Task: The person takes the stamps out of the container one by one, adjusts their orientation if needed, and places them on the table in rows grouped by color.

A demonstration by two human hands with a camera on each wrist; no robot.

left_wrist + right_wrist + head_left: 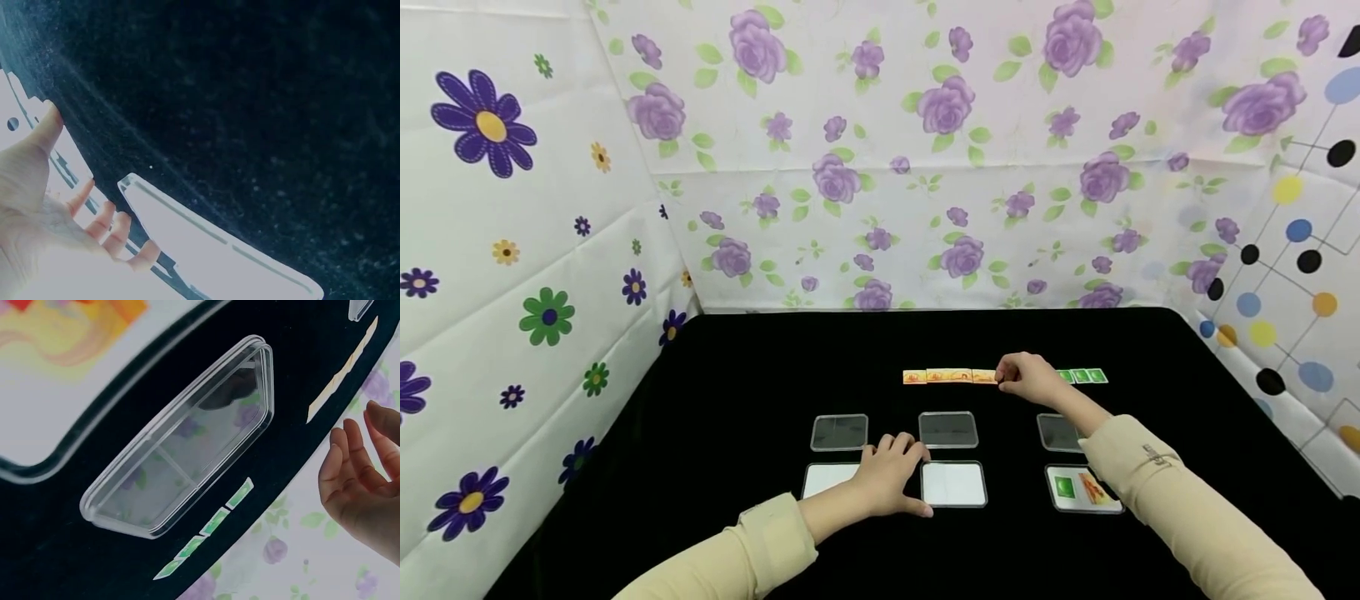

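My right hand [1033, 379] reaches to the right end of a row of small orange picture cards [949, 377]. Its fingers are loosely bent, and in the right wrist view nothing shows between the thumb and fingers [337, 453]. To its right lies a row of small green cards [1081, 376], also seen below a clear tray [175, 469]. My left hand [891, 475] hovers with spread, relaxed fingers between two clear-edged trays with white inserts, the left one [827, 479] and the middle one [953, 485]. It holds nothing in the left wrist view.
Behind the white trays stand transparent trays at left [839, 432], middle [948, 430] and right [1058, 433]. A front-right tray [1086, 489] holds a green card and an orange picture on white. Everything lies on a black tabletop [737, 375] with patterned cloth walls [865, 208] around it.
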